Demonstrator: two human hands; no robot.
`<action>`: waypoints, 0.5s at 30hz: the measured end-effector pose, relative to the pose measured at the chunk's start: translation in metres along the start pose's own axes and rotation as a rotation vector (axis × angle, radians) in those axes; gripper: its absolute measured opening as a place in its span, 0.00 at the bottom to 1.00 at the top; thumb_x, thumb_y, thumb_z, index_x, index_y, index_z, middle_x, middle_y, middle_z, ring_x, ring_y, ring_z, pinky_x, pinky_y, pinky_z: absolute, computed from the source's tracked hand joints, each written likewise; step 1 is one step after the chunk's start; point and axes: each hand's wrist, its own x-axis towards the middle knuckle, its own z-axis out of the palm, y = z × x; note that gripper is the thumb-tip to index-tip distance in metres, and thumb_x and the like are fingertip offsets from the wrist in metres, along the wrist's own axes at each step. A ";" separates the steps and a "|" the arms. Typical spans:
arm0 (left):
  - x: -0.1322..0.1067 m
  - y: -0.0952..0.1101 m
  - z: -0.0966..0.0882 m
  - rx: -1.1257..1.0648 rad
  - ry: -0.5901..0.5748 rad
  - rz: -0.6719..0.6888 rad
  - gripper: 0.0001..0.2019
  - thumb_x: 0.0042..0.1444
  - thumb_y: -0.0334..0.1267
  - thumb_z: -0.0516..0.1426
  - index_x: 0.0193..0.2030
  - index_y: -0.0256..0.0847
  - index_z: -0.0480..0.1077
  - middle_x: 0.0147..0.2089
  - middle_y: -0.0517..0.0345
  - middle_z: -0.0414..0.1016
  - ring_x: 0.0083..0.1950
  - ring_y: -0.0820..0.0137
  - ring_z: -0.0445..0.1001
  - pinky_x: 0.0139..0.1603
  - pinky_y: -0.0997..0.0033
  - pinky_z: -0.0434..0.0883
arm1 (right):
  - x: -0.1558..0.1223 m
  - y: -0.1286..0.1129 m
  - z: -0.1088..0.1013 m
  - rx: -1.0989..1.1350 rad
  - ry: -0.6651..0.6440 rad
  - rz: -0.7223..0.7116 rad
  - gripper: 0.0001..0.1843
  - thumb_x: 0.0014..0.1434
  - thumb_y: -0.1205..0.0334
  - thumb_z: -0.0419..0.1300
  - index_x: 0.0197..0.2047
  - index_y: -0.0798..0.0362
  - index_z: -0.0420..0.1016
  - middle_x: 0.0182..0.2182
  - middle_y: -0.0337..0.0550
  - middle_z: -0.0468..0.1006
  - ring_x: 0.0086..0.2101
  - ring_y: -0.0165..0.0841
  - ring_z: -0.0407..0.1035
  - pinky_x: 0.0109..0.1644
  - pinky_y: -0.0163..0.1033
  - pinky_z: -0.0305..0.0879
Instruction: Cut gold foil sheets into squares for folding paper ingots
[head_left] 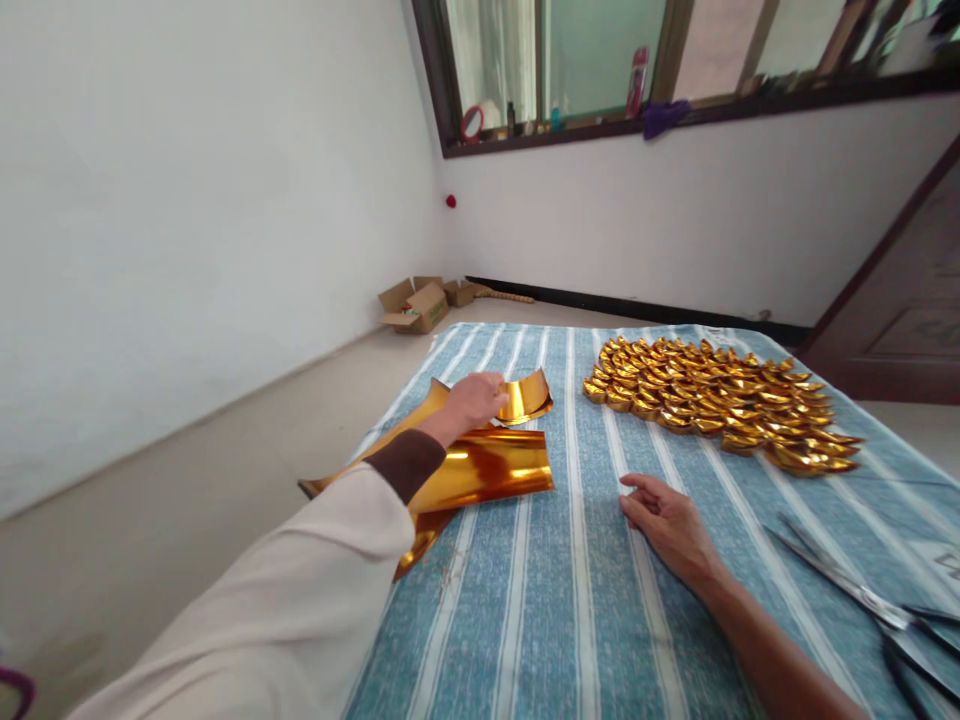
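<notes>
My left hand (pixel 474 398) reaches out over the left side of the striped cloth and pinches a curled piece of gold foil paper (pixel 527 397) at its near edge. Under my forearm lies a stack of larger gold foil sheets (pixel 491 468), curling upward. My right hand (pixel 670 524) rests on the cloth nearer to me, fingers loosely spread and holding nothing. Several folded gold paper ingots (pixel 716 398) lie packed together in a wide patch at the far right of the cloth.
A blue and white striped cloth (pixel 570 600) covers the work surface. Scissors (pixel 862 590) lie at the right edge. Open cardboard boxes (pixel 416 303) sit on the floor by the far wall. A window sill (pixel 600 125) holds small bottles.
</notes>
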 end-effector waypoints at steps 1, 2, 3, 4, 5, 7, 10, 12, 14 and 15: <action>-0.011 0.003 -0.001 0.007 -0.034 0.056 0.04 0.56 0.33 0.57 0.36 0.40 0.74 0.38 0.52 0.76 0.43 0.62 0.75 0.46 0.70 0.68 | 0.000 0.001 0.000 0.000 -0.001 -0.009 0.23 0.57 0.45 0.60 0.44 0.56 0.71 0.21 0.35 0.67 0.23 0.36 0.64 0.28 0.37 0.61; -0.023 0.005 -0.001 0.014 -0.062 0.108 0.03 0.55 0.32 0.58 0.34 0.40 0.74 0.37 0.53 0.76 0.42 0.63 0.74 0.45 0.70 0.68 | 0.000 0.002 0.000 0.000 -0.001 -0.015 0.22 0.57 0.45 0.59 0.44 0.56 0.71 0.21 0.35 0.66 0.23 0.36 0.64 0.28 0.37 0.61; -0.033 0.007 0.000 0.024 -0.076 0.147 0.03 0.53 0.30 0.58 0.33 0.40 0.74 0.37 0.53 0.76 0.42 0.62 0.74 0.45 0.69 0.68 | 0.001 0.002 0.000 -0.001 -0.002 -0.020 0.22 0.57 0.45 0.59 0.44 0.56 0.71 0.21 0.34 0.66 0.23 0.36 0.63 0.28 0.37 0.61; -0.042 0.010 0.001 0.037 -0.084 0.180 0.04 0.53 0.29 0.58 0.33 0.40 0.74 0.37 0.52 0.75 0.42 0.62 0.73 0.45 0.68 0.69 | 0.001 0.003 0.001 -0.004 0.000 -0.024 0.22 0.57 0.45 0.59 0.44 0.56 0.71 0.21 0.34 0.66 0.23 0.36 0.63 0.29 0.37 0.61; -0.049 0.011 0.002 0.051 -0.087 0.207 0.04 0.52 0.28 0.59 0.33 0.39 0.74 0.37 0.51 0.75 0.43 0.61 0.73 0.46 0.66 0.69 | 0.001 0.003 0.001 -0.010 0.005 -0.028 0.22 0.57 0.45 0.59 0.44 0.56 0.71 0.21 0.34 0.66 0.23 0.36 0.63 0.29 0.37 0.60; -0.055 0.013 0.006 0.075 -0.079 0.245 0.03 0.51 0.29 0.60 0.34 0.38 0.75 0.39 0.50 0.74 0.45 0.58 0.71 0.48 0.62 0.68 | 0.002 0.003 0.001 -0.020 0.017 -0.033 0.22 0.56 0.45 0.59 0.43 0.56 0.72 0.20 0.34 0.66 0.23 0.36 0.63 0.29 0.37 0.60; -0.050 0.012 0.013 0.095 -0.047 0.266 0.06 0.51 0.33 0.62 0.37 0.38 0.75 0.44 0.48 0.72 0.49 0.55 0.69 0.49 0.57 0.68 | 0.001 0.002 0.003 -0.016 0.040 -0.038 0.22 0.55 0.45 0.59 0.42 0.56 0.72 0.20 0.34 0.67 0.22 0.36 0.64 0.29 0.37 0.60; -0.043 0.012 0.018 0.096 -0.027 0.267 0.07 0.51 0.33 0.62 0.38 0.38 0.76 0.47 0.47 0.71 0.50 0.53 0.68 0.48 0.56 0.68 | -0.001 0.000 0.003 0.003 0.049 -0.044 0.22 0.54 0.45 0.59 0.42 0.56 0.71 0.20 0.34 0.67 0.23 0.36 0.64 0.29 0.37 0.61; -0.037 0.013 0.022 0.085 -0.013 0.274 0.05 0.50 0.31 0.62 0.35 0.39 0.77 0.47 0.49 0.72 0.49 0.55 0.69 0.48 0.56 0.67 | -0.004 -0.003 0.003 0.023 0.060 -0.049 0.22 0.54 0.45 0.59 0.42 0.56 0.71 0.21 0.35 0.68 0.23 0.37 0.65 0.29 0.37 0.62; -0.035 0.014 0.023 0.076 -0.005 0.282 0.04 0.50 0.28 0.60 0.33 0.39 0.76 0.46 0.50 0.72 0.49 0.56 0.69 0.49 0.57 0.66 | -0.006 -0.004 0.003 0.034 0.068 -0.047 0.22 0.53 0.46 0.59 0.42 0.56 0.71 0.21 0.36 0.69 0.24 0.37 0.65 0.29 0.37 0.62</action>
